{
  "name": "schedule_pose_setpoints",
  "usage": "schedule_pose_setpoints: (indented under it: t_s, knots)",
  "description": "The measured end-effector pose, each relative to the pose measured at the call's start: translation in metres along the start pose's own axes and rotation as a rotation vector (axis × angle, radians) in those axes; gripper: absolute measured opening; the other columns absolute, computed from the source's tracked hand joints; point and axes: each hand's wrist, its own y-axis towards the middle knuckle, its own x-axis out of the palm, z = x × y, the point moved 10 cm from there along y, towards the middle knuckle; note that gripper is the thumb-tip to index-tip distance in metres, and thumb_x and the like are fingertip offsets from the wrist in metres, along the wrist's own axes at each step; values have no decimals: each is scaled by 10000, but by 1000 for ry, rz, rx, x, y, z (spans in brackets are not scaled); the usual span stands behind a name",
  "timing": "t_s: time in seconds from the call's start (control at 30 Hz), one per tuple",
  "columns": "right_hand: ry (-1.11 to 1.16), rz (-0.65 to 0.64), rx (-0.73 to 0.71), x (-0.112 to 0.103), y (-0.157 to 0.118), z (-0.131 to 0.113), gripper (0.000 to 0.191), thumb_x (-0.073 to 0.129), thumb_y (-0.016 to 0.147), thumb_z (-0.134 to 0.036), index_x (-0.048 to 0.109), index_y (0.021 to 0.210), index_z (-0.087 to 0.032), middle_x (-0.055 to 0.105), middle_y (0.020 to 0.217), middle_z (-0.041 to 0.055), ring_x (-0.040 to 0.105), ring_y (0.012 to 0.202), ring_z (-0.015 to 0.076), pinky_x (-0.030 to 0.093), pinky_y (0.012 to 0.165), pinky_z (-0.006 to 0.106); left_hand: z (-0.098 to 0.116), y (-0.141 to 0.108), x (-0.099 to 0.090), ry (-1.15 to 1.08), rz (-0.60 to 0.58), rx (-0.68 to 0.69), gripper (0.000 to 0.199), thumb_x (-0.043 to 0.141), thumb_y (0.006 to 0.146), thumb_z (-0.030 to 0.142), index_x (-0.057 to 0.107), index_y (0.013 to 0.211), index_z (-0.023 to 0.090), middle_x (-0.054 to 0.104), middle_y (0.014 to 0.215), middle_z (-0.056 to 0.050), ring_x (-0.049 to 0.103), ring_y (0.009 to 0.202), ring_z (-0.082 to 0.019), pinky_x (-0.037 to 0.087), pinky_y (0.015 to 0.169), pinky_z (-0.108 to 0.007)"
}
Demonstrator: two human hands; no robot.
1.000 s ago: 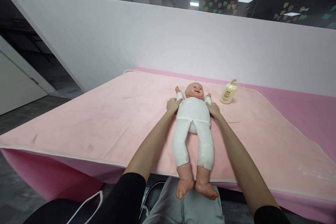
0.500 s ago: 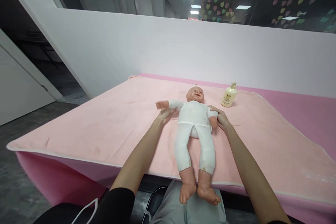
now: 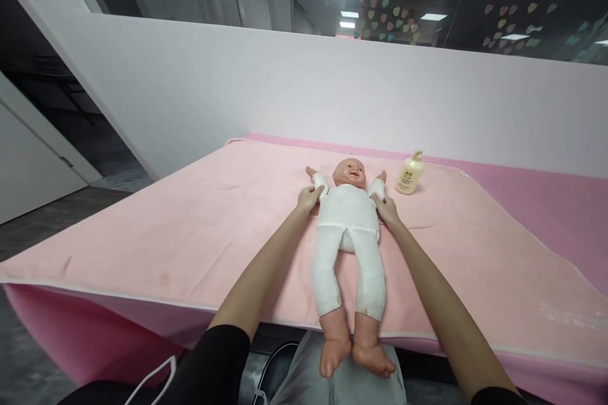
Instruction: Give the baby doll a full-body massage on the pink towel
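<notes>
A baby doll [image 3: 348,209] with a white cloth body lies on its back on the pink blanket [image 3: 190,228], head away from me, its feet hanging past the front edge. Both its arms point up beside its head. My left hand [image 3: 310,197] is closed round the doll's arm on the left, near the shoulder. On the other side, my right hand [image 3: 387,209] grips the doll's right-side arm close to the shoulder. A pale yellow pump bottle [image 3: 409,175] stands upright to the right of the doll's head.
A white wall panel [image 3: 308,88] with dark glass above rises behind the table. Pink covering [image 3: 546,202] shows past the blanket on the right. My legs and a black seat are below the front edge.
Both doll arms have swung upward; the left-side one pointed sideways and the right-side one hung down. My hands have moved inward and closed on them. The view has shifted slightly.
</notes>
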Motion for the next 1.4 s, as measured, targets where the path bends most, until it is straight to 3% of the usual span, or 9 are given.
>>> schedule_pose_setpoints:
  t_s: [0.13, 0.3, 0.4, 0.5, 0.73, 0.97, 1.17, 1.3, 1.4]
  knots:
    - [-293, 54, 27, 2, 13, -8, 175, 568, 691, -356, 605, 718, -187, 657, 791, 104, 606, 836, 260, 432, 691, 316, 4, 14, 0, 226, 72, -29, 278, 687, 605, 363, 509, 500, 178, 587, 589, -83, 599, 817, -293, 399, 627, -303]
    - [-256, 20, 37, 6, 14, -3, 154, 567, 707, -314, 601, 791, -190, 630, 676, 52, 606, 678, 203, 442, 575, 278, 8, 9, -2, 483, 85, -12, 252, 614, 677, 410, 576, 614, 169, 648, 720, -108, 615, 810, -282, 408, 663, -320]
    - [-39, -13, 10, 4, 5, 5, 238, 537, 742, -393, 570, 859, -189, 554, 550, -20, 515, 462, 128, 409, 442, 240, 9, -4, -3, 306, 50, 93, 272, 544, 733, 409, 636, 816, 167, 671, 789, -72, 620, 750, -220, 430, 656, -303]
    - [283, -75, -34, 3, -4, 4, 299, 652, 637, -399, 567, 826, -183, 559, 568, -39, 497, 447, 105, 422, 428, 232, 11, -14, -7, -81, 9, 203, 452, 636, 626, 315, 602, 1053, 172, 674, 965, -69, 616, 814, -203, 458, 660, -288]
    - [592, -254, -79, 1, -23, -17, 180, 713, 487, -220, 614, 634, -183, 644, 1001, 31, 606, 862, 178, 500, 729, 289, 4, -23, -4, -373, -185, 173, 196, 660, 465, 150, 613, 655, 151, 658, 1011, -86, 602, 915, -209, 451, 801, -340]
    - [525, -254, -110, -2, -24, -17, 158, 692, 510, -196, 626, 654, -188, 621, 1067, 41, 581, 964, 187, 495, 765, 301, 16, -32, -2, -309, -247, 225, 331, 751, 464, 210, 639, 770, 151, 661, 1008, -90, 591, 957, -232, 444, 842, -348]
    - [447, -177, -46, 7, -14, -7, 294, 699, 568, -303, 604, 818, -179, 623, 693, -10, 547, 567, 108, 456, 506, 227, 18, -24, 4, -169, -142, 212, 494, 692, 611, 379, 622, 1052, 168, 664, 1031, -89, 613, 885, -213, 463, 731, -299]
    - [138, -92, 71, 7, -4, 4, 272, 594, 703, -421, 568, 784, -163, 485, 464, -42, 421, 383, 97, 354, 378, 225, 5, -9, -4, 261, 55, 7, 345, 551, 727, 485, 655, 823, 170, 678, 800, -79, 617, 717, -209, 420, 626, -291]
    - [-130, -6, 130, 1, 3, 6, 282, 544, 735, -419, 592, 797, -148, 505, 484, -17, 449, 418, 109, 347, 408, 225, 2, 0, -6, 473, 56, -114, 321, 544, 725, 483, 583, 615, 183, 645, 685, -80, 613, 674, -220, 389, 576, -287]
